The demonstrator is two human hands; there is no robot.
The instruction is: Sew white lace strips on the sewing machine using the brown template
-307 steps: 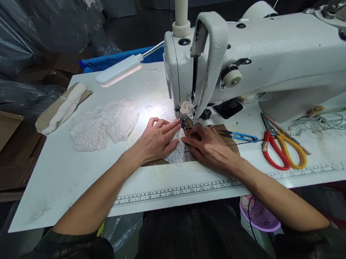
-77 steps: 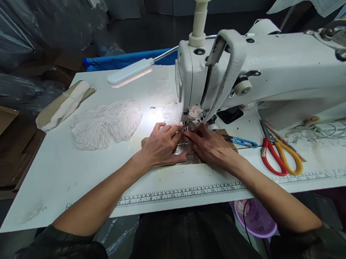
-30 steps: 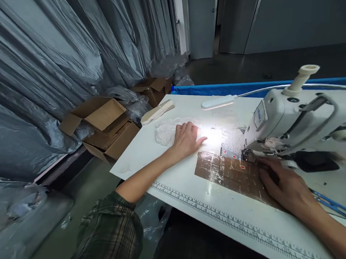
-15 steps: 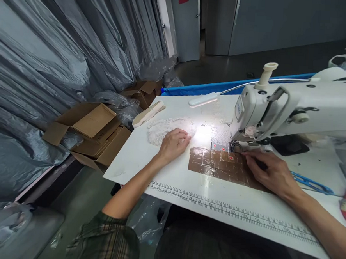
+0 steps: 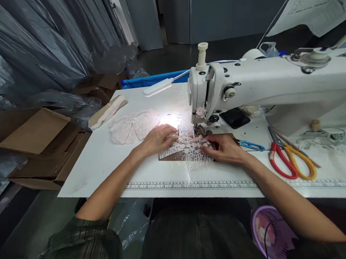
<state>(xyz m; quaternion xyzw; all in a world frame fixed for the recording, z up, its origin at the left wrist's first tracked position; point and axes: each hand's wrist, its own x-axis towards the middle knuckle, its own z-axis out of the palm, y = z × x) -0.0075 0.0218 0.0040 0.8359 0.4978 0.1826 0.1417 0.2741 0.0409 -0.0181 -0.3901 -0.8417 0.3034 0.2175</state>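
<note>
White lace [image 5: 192,147] spreads over a brown taped sheet [image 5: 180,157] in front of the sewing machine's presser foot [image 5: 197,128]. My left hand [image 5: 157,139] has its fingers closed on the lace's left end. At the other side my right hand [image 5: 224,148] pinches the lace's right part between thumb and fingers. Part of the lace hangs past the sheet's near edge onto the white table [image 5: 100,168]. A heap of white lace [image 5: 133,129] lies left of my left hand. Blue thread snips [image 5: 251,145] rest just right of my right hand.
The white sewing machine [image 5: 260,82] stands over the table's right side. Red- and yellow-handled scissors [image 5: 294,162] lie to its front. A lamp [image 5: 158,87] lights the needle area. Cardboard boxes [image 5: 37,137] stand left; a purple basket [image 5: 272,237] is below right.
The view has turned right. A piece of lace now lies over the brown sheet, and both hands have come to hold it. My left hand has left the lace heap.
</note>
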